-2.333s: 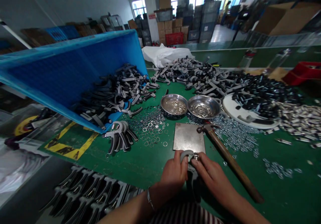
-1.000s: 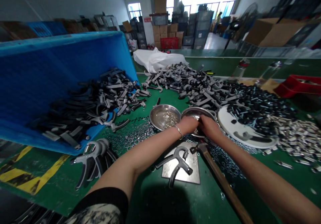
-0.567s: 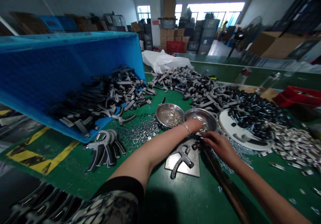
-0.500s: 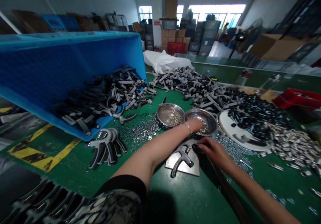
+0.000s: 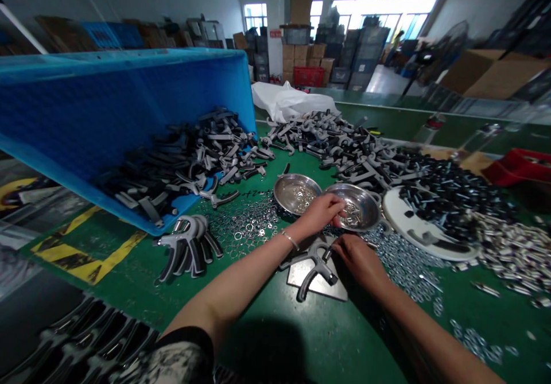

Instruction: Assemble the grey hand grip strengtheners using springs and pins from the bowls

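Observation:
My left hand (image 5: 328, 210) is over the near-left rim of the right metal bowl (image 5: 373, 203); its fingers are pinched, and anything between them is too small to make out. Several small metal pins (image 5: 352, 216) lie in that bowl. My right hand (image 5: 359, 258) has its fingers closed at the upper right of a grey hand tool with black grips (image 5: 317, 269); what they hold is hidden. A short metal cylinder (image 5: 328, 253) shows on the tool by those fingertips. The tool lies on a flat metal plate (image 5: 338, 293). A second metal bowl (image 5: 282, 197) holds small rings.
A blue crate (image 5: 129, 94) tipped on its side holds grey-and-black handles. More handles (image 5: 344, 143) are heaped behind the bowls. Loose nuts (image 5: 407, 266), a white round lid (image 5: 430, 245) and metal sleeves (image 5: 512, 243) lie rightward. Several assembled tools (image 5: 189, 243) lie left.
My left hand has come up out of the right bowl and back toward me, fingers pinched. My right hand stays close beside the grey tool, its fingers at the tool's upper right.

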Available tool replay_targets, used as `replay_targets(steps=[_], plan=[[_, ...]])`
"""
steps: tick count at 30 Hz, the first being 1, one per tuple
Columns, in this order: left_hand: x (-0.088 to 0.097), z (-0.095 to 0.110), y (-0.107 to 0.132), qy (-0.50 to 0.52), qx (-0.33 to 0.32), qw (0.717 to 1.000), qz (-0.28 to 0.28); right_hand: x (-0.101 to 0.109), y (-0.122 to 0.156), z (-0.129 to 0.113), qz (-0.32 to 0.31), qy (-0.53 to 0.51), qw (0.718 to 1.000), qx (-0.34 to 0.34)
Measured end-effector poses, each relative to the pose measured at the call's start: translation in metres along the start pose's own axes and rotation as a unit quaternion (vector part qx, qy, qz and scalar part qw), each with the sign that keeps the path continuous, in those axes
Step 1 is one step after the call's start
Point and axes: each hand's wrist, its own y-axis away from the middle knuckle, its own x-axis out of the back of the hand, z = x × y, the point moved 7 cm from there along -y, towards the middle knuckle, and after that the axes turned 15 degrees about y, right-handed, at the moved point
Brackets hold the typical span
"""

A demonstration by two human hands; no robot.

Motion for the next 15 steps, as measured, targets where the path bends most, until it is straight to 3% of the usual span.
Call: replay_targets(steps=[3, 7, 10, 15], plan=[[0.021, -0.010, 0.064, 0.114, 0.029, 0.991, 0.069, 0.004, -0.001, -0.014, 0.009, 0.072, 0.997, 0.038], [0.029, -0.027, 0.122, 0.128, 0.078, 0.984, 0.093, 0.009, -0.004, -0.027, 0.000, 0.138, 0.985, 0.105], [0.021, -0.032, 0.131, 0.082, 0.080, 0.988, 0.103, 0.012, -0.003, -0.025, -0.004, 0.176, 0.978, 0.112], [0.001, -0.028, 0.121, -0.128, 0.027, 0.986, 0.099, 0.014, 0.000, -0.025, -0.018, 0.209, 0.972, 0.102]])
